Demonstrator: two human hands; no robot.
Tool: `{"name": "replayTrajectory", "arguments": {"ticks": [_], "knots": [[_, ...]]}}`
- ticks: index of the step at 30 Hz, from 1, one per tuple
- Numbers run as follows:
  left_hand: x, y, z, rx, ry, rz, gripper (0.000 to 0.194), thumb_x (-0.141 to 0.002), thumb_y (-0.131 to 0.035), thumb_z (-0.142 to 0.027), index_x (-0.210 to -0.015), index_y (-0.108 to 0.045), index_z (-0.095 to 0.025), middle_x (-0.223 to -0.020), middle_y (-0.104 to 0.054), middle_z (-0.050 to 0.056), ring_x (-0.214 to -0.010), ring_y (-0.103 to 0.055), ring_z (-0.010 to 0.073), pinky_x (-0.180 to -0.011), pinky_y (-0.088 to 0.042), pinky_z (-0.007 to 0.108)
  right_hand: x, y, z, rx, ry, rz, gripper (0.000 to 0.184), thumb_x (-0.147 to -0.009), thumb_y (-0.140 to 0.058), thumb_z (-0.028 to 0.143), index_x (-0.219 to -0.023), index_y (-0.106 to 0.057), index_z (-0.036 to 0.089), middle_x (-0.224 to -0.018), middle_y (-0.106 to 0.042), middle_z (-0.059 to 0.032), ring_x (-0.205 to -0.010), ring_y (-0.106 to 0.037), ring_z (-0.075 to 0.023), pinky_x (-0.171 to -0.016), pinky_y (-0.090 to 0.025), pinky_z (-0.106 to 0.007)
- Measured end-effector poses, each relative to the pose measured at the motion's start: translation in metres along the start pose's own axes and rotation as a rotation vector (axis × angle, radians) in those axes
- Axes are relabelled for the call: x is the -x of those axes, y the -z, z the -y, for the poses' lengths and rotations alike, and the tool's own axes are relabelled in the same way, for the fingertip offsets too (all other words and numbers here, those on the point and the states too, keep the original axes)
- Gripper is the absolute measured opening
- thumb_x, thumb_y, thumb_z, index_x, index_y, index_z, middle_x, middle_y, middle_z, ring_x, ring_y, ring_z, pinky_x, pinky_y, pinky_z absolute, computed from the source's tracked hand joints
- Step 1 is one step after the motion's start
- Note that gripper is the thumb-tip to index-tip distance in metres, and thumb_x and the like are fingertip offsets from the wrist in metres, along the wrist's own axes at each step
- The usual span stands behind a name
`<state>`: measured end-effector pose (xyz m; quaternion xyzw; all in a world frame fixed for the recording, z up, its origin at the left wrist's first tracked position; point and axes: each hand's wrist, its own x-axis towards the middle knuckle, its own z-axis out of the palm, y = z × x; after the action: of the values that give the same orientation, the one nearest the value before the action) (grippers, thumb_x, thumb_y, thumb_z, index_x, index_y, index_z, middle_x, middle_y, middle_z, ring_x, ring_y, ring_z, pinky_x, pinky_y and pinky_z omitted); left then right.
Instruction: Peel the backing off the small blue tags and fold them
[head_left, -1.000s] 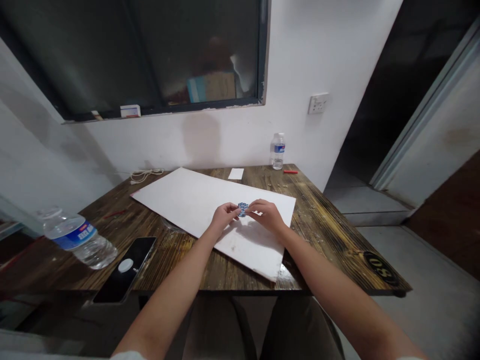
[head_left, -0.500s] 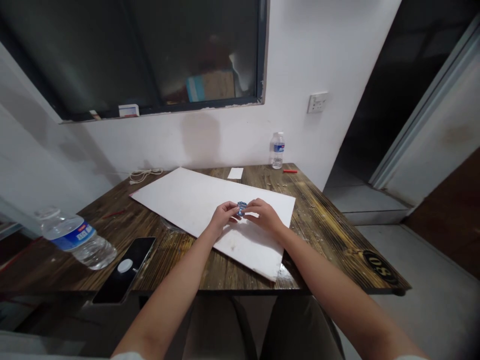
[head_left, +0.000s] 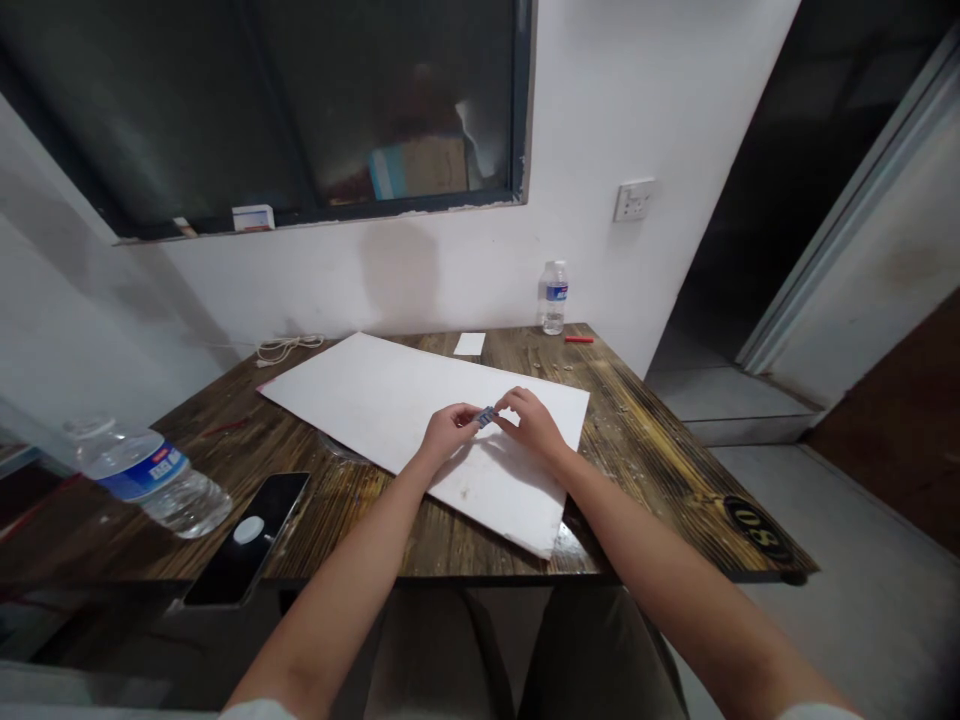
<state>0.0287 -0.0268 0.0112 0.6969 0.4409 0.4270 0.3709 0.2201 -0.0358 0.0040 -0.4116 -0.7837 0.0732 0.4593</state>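
My hands are together over a white foam board (head_left: pixel 375 385) lying aslant on a wooden table (head_left: pixel 637 470). Between them is a small blue-and-white folded packet (head_left: pixel 486 417), seen nearly edge-on. My left hand (head_left: pixel 448 435) pinches its left end, and my right hand (head_left: pixel 534 425) holds its right end with the fingertips. Both hands are just above the board, and the fingers hide part of the packet. I cannot tell what the packet is made of.
A large water bottle (head_left: pixel 146 478) lies on the left, near a black phone (head_left: pixel 247 538). At the back stand a small water bottle (head_left: pixel 553 298), a white paper slip (head_left: pixel 469 344), a red stick (head_left: pixel 579 339) and a white cable (head_left: pixel 285 349). Walls close the table's far side.
The packet has turned from showing its flat blue face to a narrower, tilted edge-on view. My right fingers have shifted on it, and the view has tilted slightly.
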Motion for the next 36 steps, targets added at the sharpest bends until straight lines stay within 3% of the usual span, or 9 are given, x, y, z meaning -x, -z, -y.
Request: {"name": "replayTrajectory", "arguments": {"ticks": [3, 7, 12, 18, 24, 31, 36], "knots": [[0.002, 0.000, -0.003, -0.153, -0.107, 0.065, 0.021, -0.071, -0.065, -0.023, -0.090, -0.075, -0.021, -0.085, -0.069, 0.004, -0.077, -0.061, 0.0167, -0.071, -0.046, 0.027, 0.001, 0.001, 0.001, -0.029, -0.122, 0.090, 0.025, -0.078, -0.067, 0.020, -0.103, -0.063, 0.020, -0.090, -0.063, -0.0038, -0.075, -0.055, -0.0152, -0.069, -0.043, -0.027], [0.005, 0.002, -0.009, -0.229, -0.166, 0.104, 0.024, -0.071, -0.062, -0.017, -0.091, -0.074, -0.023, -0.085, -0.069, 0.004, -0.077, -0.060, 0.0169, -0.072, -0.046, 0.028, 0.002, -0.001, 0.002, -0.034, -0.166, 0.249, 0.011, -0.080, -0.064, 0.020, -0.090, -0.066, 0.019, -0.079, -0.066, -0.0008, -0.070, -0.055, -0.0138, -0.066, -0.040, -0.025], [0.004, 0.003, -0.006, -0.227, -0.179, 0.107, 0.032, -0.073, -0.062, -0.021, -0.104, -0.070, -0.023, -0.086, -0.069, 0.004, -0.074, -0.061, 0.0167, -0.068, -0.047, 0.027, 0.002, -0.002, -0.001, -0.008, -0.220, 0.227, 0.015, -0.077, -0.068, 0.024, -0.092, -0.068, 0.021, -0.085, -0.068, -0.0018, -0.076, -0.057, -0.0150, -0.070, -0.040, -0.026], [0.001, 0.004, 0.006, -0.414, -0.236, 0.146, 0.031, -0.070, -0.067, -0.023, -0.101, -0.072, -0.022, -0.084, -0.068, 0.004, -0.075, -0.059, 0.0177, -0.070, -0.044, 0.028, 0.003, 0.001, -0.005, 0.143, -0.226, 0.306, 0.018, -0.075, -0.072, 0.028, -0.090, -0.069, 0.020, -0.080, -0.064, -0.0020, -0.076, -0.055, -0.0158, -0.068, -0.037, -0.025], [0.000, 0.004, 0.009, -0.447, -0.229, 0.150, 0.018, -0.074, -0.064, -0.027, -0.089, -0.073, -0.021, -0.076, -0.065, 0.004, -0.069, -0.056, 0.0169, -0.064, -0.040, 0.027, 0.003, 0.004, 0.000, 0.044, -0.287, 0.335, 0.013, -0.078, -0.068, 0.027, -0.090, -0.071, 0.021, -0.076, -0.067, -0.0003, -0.069, -0.056, -0.0140, -0.062, -0.036, -0.023], [0.000, 0.004, 0.005, -0.463, -0.163, 0.145, 0.025, -0.074, -0.064, -0.026, -0.097, -0.071, -0.019, -0.079, -0.065, 0.002, -0.071, -0.057, 0.0151, -0.066, -0.042, 0.026, 0.002, 0.006, 0.000, 0.016, -0.334, 0.324, 0.016, -0.076, -0.070, 0.029, -0.090, -0.071, 0.020, -0.075, -0.067, -0.0003, -0.067, -0.056, -0.0134, -0.061, -0.036, -0.023], [0.002, 0.003, 0.003, -0.490, -0.165, 0.184, 0.025, -0.075, -0.063, -0.026, -0.097, -0.071, -0.018, -0.078, -0.065, 0.001, -0.069, -0.056, 0.0141, -0.065, -0.041, 0.025, 0.003, 0.003, -0.004, 0.025, -0.284, 0.357, 0.013, -0.075, -0.070, 0.026, -0.087, -0.071, 0.020, -0.076, -0.068, -0.0009, -0.069, -0.056, -0.0140, -0.062, -0.035, -0.023]]}}
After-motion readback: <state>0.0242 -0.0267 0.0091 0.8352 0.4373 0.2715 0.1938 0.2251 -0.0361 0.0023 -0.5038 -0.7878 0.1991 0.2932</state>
